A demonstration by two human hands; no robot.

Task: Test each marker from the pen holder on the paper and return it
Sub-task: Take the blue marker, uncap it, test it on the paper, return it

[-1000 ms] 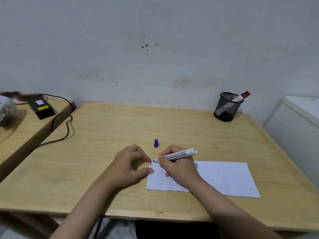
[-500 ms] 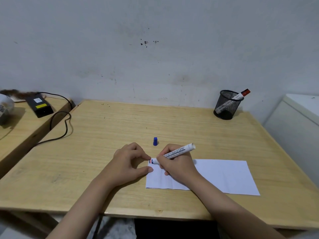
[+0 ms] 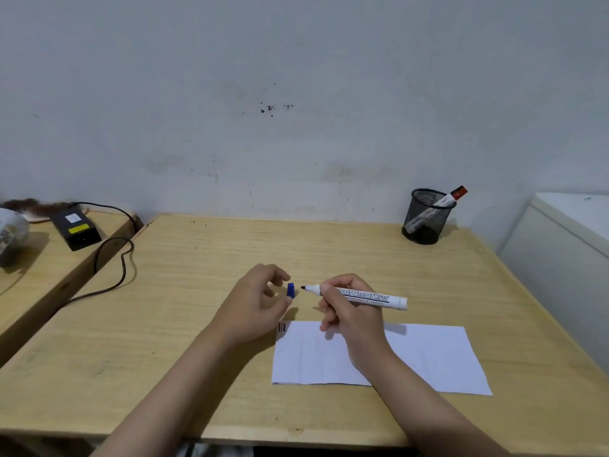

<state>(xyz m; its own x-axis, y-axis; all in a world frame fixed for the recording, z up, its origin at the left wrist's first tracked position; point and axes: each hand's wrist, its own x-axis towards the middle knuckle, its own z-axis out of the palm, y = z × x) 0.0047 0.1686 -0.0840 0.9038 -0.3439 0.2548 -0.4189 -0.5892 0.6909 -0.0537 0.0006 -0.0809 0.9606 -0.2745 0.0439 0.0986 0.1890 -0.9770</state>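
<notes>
My right hand (image 3: 349,311) grips an uncapped white board marker (image 3: 369,296), held level above the table with its dark tip pointing left. The blue cap (image 3: 290,290) stands on the wooden table (image 3: 197,291) just left of that tip. My left hand (image 3: 253,305) curls around the cap with thumb and forefinger apart, the thumb close to its base. The white paper (image 3: 428,357) lies nearer me and has short red and dark strokes at its far-left corner. A black mesh pen holder (image 3: 426,219) at the back right holds a red-capped marker (image 3: 451,197).
A lower side table on the left carries a black power adapter (image 3: 77,227), whose cable (image 3: 122,268) loops onto the main table's left edge. A white cabinet (image 3: 566,258) stands against the table's right side. The wall is right behind the table.
My right hand lifted the marker off the paper's corner and swung its tip toward the cap. My left hand left the paper and moved up around the cap.
</notes>
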